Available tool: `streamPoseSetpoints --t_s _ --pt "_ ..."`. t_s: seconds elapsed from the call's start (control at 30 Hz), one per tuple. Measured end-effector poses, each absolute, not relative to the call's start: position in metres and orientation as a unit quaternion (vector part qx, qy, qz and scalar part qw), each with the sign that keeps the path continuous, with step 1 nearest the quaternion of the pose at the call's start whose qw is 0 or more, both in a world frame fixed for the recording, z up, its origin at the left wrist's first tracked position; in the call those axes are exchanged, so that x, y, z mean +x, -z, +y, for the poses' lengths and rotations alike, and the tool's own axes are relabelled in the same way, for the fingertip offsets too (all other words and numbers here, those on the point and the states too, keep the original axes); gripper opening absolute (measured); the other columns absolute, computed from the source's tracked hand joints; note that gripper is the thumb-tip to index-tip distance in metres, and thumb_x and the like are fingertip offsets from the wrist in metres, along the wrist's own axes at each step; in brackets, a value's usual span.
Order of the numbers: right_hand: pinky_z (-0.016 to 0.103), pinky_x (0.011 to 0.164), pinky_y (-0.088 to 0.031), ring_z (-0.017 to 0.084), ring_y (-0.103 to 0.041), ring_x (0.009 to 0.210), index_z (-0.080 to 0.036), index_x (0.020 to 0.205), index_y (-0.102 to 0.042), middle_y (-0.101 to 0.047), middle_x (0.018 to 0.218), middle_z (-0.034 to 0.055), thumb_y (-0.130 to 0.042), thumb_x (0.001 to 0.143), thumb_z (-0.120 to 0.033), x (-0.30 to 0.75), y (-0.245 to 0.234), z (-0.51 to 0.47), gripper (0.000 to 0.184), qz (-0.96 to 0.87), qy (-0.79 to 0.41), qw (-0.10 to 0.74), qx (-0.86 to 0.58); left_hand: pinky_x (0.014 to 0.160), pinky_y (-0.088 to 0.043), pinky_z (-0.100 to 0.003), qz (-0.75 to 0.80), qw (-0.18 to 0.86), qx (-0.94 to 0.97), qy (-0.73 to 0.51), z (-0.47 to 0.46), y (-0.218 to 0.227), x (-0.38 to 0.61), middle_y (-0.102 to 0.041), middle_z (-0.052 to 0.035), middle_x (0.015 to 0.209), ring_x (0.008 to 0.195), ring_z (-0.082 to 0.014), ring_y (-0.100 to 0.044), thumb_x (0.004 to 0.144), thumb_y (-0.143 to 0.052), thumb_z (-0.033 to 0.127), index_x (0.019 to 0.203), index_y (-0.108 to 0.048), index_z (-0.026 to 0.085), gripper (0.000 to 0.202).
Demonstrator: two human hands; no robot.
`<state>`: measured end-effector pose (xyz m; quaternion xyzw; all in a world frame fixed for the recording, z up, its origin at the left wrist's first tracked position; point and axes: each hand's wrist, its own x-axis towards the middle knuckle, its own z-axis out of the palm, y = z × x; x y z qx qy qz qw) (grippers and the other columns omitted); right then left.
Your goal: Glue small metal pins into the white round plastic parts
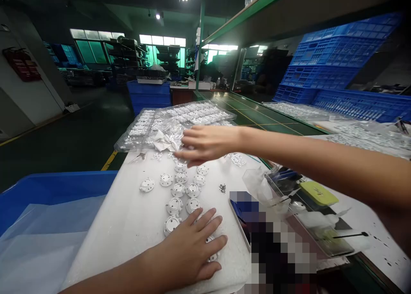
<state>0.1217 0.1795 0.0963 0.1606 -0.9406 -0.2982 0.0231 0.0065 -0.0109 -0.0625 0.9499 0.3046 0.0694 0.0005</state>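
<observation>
My left hand (pixel 192 247) lies flat with fingers spread on the white work board (pixel 128 217), covering a few small round white plastic parts. More of these round parts (pixel 180 191) sit in loose rows just beyond its fingertips. My right hand (pixel 205 144) reaches across to the far end of the board, fingers stretched and held together over the furthest parts, beside a crumpled clear plastic bag (pixel 167 135). A clear tray (pixel 180 118) filled with several small white parts lies just behind that hand.
A blue bin (pixel 48 187) lined with clear plastic stands at the left. At right are a clear tray with a yellow-green lid (pixel 317 193), a small pile of screws (pixel 222 188), and stacked blue crates (pixel 334 58) behind. A green conveyor (pixel 257 114) runs away ahead.
</observation>
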Motion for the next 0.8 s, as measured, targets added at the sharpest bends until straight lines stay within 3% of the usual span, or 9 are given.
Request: streamPoseSetpoints --t_s 0.2,0.5,0.67,0.8 --pt "0.034 0.06 -0.04 0.022 -0.052 0.082 -0.011 0.125 -0.051 -0.058 0.093 0.0124 -0.03 0.102 -0.039 0.046 -0.03 0.146 0.042 -0.915 0.25 0.026 0.316 0.109 -0.034 -0.05 0.302 -0.013 0.949 -0.093 -0.009 0.065 0.008 -0.043 -0.0136 0.149 0.14 -0.034 -0.035 0.102 -0.028 0.046 0.137 -0.046 0.019 0.047" --pt "0.028 0.067 -0.043 0.017 -0.055 0.078 -0.009 0.124 -0.054 -0.06 0.088 0.0092 -0.036 0.099 -0.05 0.006 0.044 0.13 0.051 -0.935 0.12 0.03 0.333 0.105 -0.036 -0.046 0.298 -0.049 0.945 -0.125 -0.009 0.065 0.007 -0.048 -0.0135 0.142 0.135 -0.0322 -0.039 0.1 -0.036 0.047 0.13 -0.053 0.018 0.046" --pt "0.032 0.071 -0.042 0.019 -0.054 0.082 -0.005 0.127 -0.052 -0.061 0.093 0.0093 -0.039 0.095 -0.057 0.029 0.021 0.132 0.062 -0.943 0.103 0.04 0.315 0.106 -0.036 -0.045 0.291 -0.045 0.947 -0.125 -0.009 0.064 0.006 -0.047 -0.0126 0.144 0.136 -0.031 -0.039 0.101 -0.032 0.046 0.134 -0.05 0.018 0.047" --pt "0.034 0.074 -0.042 0.021 -0.055 0.088 -0.007 0.127 -0.052 -0.063 0.099 0.0102 -0.038 0.098 -0.049 0.075 -0.04 0.135 0.053 -0.953 0.147 0.059 0.259 0.107 -0.034 -0.047 0.297 -0.033 0.947 -0.117 -0.011 0.068 0.006 -0.045 -0.0118 0.148 0.137 -0.0323 -0.038 0.102 -0.028 0.045 0.138 -0.046 0.019 0.048"
